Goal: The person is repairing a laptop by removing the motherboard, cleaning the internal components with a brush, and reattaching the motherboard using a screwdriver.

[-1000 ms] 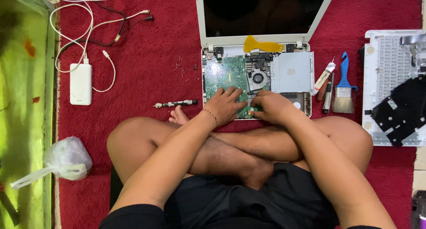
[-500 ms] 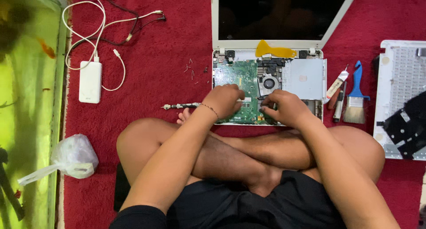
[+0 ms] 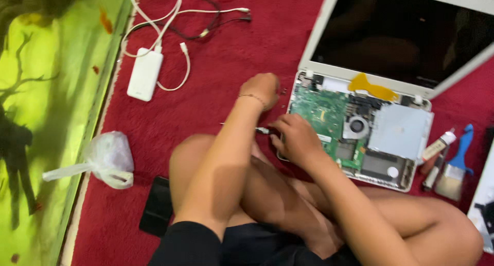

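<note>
- On the red carpet (image 3: 221, 80), a white laptop (image 3: 360, 137) lies opened up, its green circuit board (image 3: 321, 114) and fan (image 3: 356, 126) exposed, its dark screen (image 3: 406, 39) tilted back.
- Right hand (image 3: 296, 137): fingers curled around a slim screwdriver (image 3: 260, 129) at the laptop's left edge; the tool lies roughly level, pointing toward the left hand's wrist.
- Left hand (image 3: 262, 88): closed loosely, knuckles up, resting on the carpet just beside the laptop's upper left corner; whether it holds anything cannot be told. A thin bracelet sits at the wrist.
- Beside the laptop's right edge: a blue-handled brush (image 3: 455, 165) and a small tube (image 3: 437, 146).
- Further left: a white power bank (image 3: 145, 74) with cables, a knotted plastic bag (image 3: 105, 158), a black phone (image 3: 157, 207).
</note>
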